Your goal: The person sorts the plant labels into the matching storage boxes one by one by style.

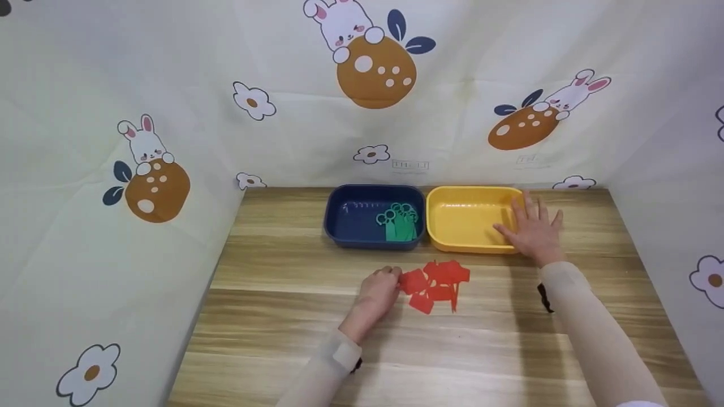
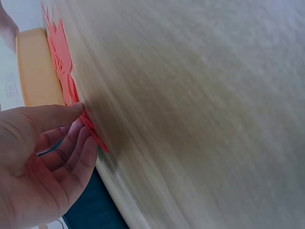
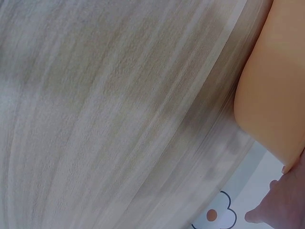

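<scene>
Several flat red pieces [image 1: 448, 273] lie in a loose cluster on the wooden table. At the cluster's left end, my left hand [image 1: 380, 289] pinches the edge of one flat red piece [image 2: 95, 133], thumb on one side and curled fingers on the other. My right hand [image 1: 536, 230] spreads its fingers over the right rim of a yellow tray [image 1: 469, 247]. In the right wrist view, only part of that hand [image 3: 281, 202] shows, beside the tray's outer wall.
A dark blue tray [image 1: 353, 244] stands directly left of the yellow one, with several flat green pieces with ring-shaped tops [image 1: 401, 226] in its right part. Behind both trays rises a cloth wall [image 1: 305, 141] printed with rabbits and flowers; similar cloth flanks the table [image 1: 271, 322].
</scene>
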Demonstrator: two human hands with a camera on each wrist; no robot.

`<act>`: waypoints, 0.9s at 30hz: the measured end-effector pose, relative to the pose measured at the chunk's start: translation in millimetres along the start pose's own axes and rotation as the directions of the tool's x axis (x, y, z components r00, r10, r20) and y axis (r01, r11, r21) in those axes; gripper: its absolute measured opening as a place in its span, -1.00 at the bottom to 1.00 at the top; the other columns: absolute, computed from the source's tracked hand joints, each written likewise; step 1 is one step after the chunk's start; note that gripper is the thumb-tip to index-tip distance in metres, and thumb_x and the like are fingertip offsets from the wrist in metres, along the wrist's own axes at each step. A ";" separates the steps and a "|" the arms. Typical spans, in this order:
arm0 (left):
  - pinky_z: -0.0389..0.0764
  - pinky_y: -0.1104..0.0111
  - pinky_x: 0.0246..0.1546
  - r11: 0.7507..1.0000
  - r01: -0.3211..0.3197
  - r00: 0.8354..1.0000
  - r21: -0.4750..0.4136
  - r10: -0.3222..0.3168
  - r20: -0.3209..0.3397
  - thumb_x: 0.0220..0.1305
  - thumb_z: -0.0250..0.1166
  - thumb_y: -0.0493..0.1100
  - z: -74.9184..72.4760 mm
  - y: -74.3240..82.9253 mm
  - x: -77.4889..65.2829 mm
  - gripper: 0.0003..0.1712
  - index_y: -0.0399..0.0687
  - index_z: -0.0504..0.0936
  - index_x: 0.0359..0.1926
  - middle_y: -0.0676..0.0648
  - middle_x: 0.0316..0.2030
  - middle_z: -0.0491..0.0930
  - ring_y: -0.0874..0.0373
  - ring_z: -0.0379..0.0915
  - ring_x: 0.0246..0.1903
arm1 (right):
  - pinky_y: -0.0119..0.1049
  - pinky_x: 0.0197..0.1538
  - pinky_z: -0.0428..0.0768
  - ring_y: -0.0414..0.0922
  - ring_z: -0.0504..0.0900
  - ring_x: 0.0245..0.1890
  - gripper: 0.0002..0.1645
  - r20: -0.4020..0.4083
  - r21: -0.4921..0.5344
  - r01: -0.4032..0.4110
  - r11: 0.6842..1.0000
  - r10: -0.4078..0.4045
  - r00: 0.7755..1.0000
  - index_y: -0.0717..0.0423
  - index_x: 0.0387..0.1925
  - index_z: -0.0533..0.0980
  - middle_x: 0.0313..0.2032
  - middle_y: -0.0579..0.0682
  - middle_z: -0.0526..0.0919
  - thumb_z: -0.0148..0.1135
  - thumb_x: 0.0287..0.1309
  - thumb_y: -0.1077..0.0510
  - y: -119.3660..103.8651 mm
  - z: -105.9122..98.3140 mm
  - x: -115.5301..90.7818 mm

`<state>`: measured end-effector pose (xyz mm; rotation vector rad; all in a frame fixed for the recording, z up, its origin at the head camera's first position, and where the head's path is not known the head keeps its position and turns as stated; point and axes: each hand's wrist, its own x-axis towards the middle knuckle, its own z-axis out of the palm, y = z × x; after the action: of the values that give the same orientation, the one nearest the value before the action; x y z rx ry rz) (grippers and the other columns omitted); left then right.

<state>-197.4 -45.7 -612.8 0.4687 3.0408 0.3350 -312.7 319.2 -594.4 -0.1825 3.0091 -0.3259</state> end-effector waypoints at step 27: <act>0.64 0.32 -0.38 0.999 -0.002 1.000 0.036 0.002 0.013 0.20 0.37 -0.23 0.2 3.8 6.4 -0.90 0.00 0.66 -0.24 -0.01 -0.37 0.64 0.11 0.62 -0.36 | 0.61 0.29 -0.44 0.46 -0.20 0.50 0.11 0.014 -0.004 -0.018 1.000 0.018 1.000 0.08 0.58 -0.12 0.58 0.24 -0.32 -0.23 0.31 -0.53 0.4 1.8 3.0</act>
<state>-202.3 -40.2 -612.2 0.4741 3.0387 0.2760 -315.4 318.8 -596.5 -0.1573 2.9955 -0.3157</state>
